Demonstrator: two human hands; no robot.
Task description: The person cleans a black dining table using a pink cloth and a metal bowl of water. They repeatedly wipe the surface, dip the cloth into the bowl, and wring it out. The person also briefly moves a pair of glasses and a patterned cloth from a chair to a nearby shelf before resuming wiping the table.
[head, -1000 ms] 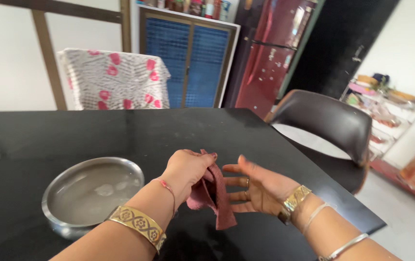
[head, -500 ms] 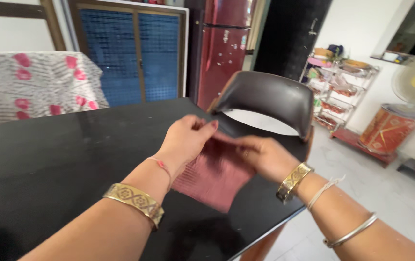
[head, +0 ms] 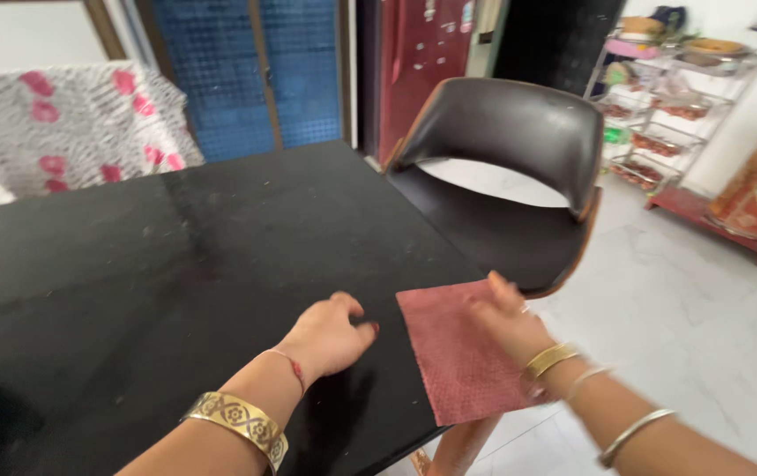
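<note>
A view from above looks down on a glossy black table [head: 175,256] that fills the left and centre of the frame. A dusty-pink square cloth [head: 458,353] lies spread flat at the table's near right corner, in the lower centre-right of the frame, its right edge reaching the table's edge. The person's right hand [head: 506,319] rests palm down on the cloth's right side, fingers loosely extended and pressing on the fabric rather than gripping it; a gold bangle and thin silver bangles circle that wrist and forearm. The left hand [head: 330,333] sits just left of the cloth on the bare tabletop, fingers curled loosely inward, holding nothing; whether a fingertip touches the cloth's edge cannot be told. That arm wears a thin red thread and a wide patterned gold cuff. Beyond the table's right corner stands a dark chair [head: 519,150] with a curved back. A white fabric with pink flowers [head: 70,123] shows at upper left.
</note>
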